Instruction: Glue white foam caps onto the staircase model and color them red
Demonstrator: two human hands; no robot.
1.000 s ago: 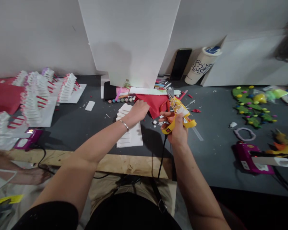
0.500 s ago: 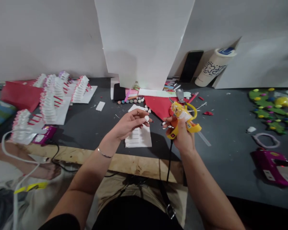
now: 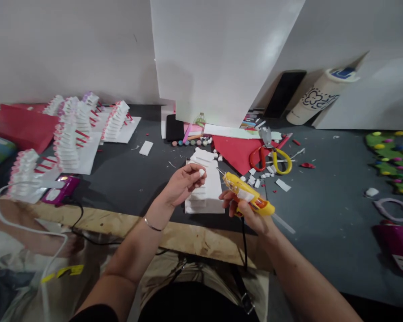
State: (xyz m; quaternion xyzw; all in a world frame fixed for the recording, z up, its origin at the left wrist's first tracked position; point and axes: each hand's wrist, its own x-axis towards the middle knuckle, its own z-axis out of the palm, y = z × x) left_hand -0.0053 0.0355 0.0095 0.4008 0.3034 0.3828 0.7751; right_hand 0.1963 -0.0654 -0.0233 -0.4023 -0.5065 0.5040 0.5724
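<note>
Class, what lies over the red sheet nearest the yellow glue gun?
Over the sheet: a long white strip and, partly, red-and-yellow-handled scissors; what they cover is hidden.

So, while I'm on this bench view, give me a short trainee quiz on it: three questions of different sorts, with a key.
1. Which item does the right hand hold?
a) a paintbrush
b) a yellow glue gun
c) a ruler

2. True or false: both handle loops of the scissors are the same colour.

3. What does the left hand pinch between its fingertips?

Key: 1 b; 2 false, one loop of the scissors is red and the other yellow; 3 a small white piece.
</note>
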